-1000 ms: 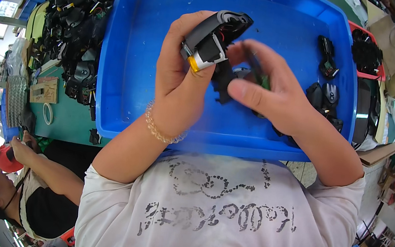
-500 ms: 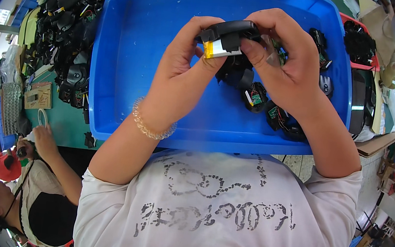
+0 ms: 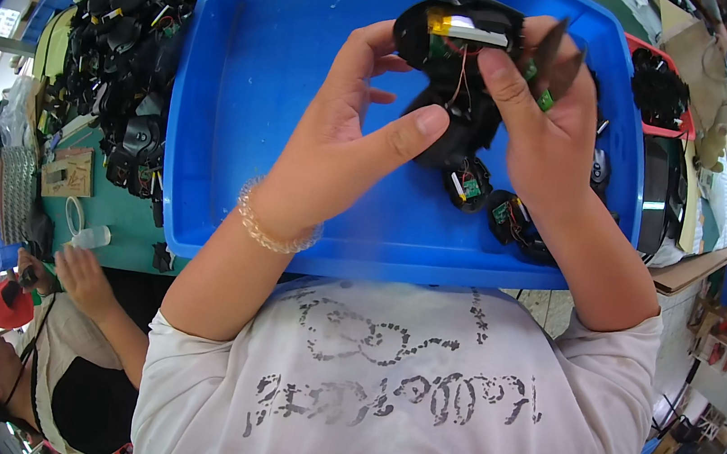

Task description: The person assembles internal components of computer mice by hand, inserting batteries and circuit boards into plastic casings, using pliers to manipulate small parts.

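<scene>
The person holds a black device shell [image 3: 456, 66] above a big blue tray [image 3: 240, 121], near its far side. The shell is open, and inside it a silver battery with a yellow end [image 3: 465, 29] and thin red wires [image 3: 461, 80] can be seen. The left hand [image 3: 336, 151] touches the shell from the left: its thumb is stretched out under the black part and the other fingers are bent near the top edge, so the hand is half closed around it. The right hand [image 3: 548, 132] grips the shell from the right, with the fingers closed on its upper side, beside a small green board [image 3: 544, 99].

On the tray floor, just below the hands, lie two small black parts with green boards [image 3: 494, 202]. To the left of the tray, on the green table [image 3: 124, 216], there is a heap of black shells [image 3: 127, 44]. At the lower left another person [image 3: 49, 352] sits with one hand close to a small clear bottle [image 3: 90, 237].
</scene>
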`<state>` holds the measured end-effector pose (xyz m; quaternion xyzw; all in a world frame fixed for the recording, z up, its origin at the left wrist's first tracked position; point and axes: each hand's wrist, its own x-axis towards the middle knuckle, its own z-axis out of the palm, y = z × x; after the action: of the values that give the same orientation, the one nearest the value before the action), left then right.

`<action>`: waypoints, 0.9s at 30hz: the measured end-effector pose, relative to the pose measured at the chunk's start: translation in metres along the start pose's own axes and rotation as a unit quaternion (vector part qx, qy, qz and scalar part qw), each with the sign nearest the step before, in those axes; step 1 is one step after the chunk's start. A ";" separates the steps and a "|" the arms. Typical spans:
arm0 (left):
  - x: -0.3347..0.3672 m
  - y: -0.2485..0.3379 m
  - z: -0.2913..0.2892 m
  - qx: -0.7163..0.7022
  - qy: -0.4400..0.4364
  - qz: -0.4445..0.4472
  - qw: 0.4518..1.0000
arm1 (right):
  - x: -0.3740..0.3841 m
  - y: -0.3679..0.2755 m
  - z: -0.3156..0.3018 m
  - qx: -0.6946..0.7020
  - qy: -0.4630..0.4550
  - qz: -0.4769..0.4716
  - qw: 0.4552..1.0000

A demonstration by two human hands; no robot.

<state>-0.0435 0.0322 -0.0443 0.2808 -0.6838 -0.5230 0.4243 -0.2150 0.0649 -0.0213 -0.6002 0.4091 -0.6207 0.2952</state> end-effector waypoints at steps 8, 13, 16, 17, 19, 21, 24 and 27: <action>0.004 0.020 -0.010 -0.259 -0.128 -0.106 0.952 | -0.015 -0.019 0.023 0.219 -0.079 0.238 0.943; 0.001 0.009 -0.004 -0.228 -0.076 -0.019 0.970 | -0.010 -0.014 0.005 0.011 -0.139 0.166 0.976; 0.002 0.011 -0.003 -0.330 -0.059 -0.048 0.941 | 0.001 -0.014 -0.007 -0.097 -0.143 0.053 0.984; 0.002 0.011 -0.002 -0.330 -0.060 -0.049 0.941 | 0.005 -0.011 -0.011 -0.116 -0.126 -0.026 0.985; 0.002 0.012 -0.002 -0.353 -0.055 -0.068 0.931 | 0.009 -0.012 -0.012 -0.182 -0.097 -0.134 0.969; 0.000 0.013 0.000 -0.366 -0.056 -0.078 0.926 | 0.010 -0.008 -0.010 -0.223 -0.111 -0.179 0.952; -0.004 0.015 0.004 -0.387 -0.051 -0.098 0.915 | 0.006 -0.009 -0.004 -0.262 -0.138 -0.195 0.935; -0.006 0.014 0.006 -0.395 -0.062 -0.122 0.908 | 0.003 -0.006 -0.002 -0.290 -0.155 -0.217 0.919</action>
<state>-0.0451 0.0446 -0.0333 0.1387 -0.4066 -0.8143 0.3903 -0.2167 0.0657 -0.0148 -0.8226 0.3797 -0.4225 0.0256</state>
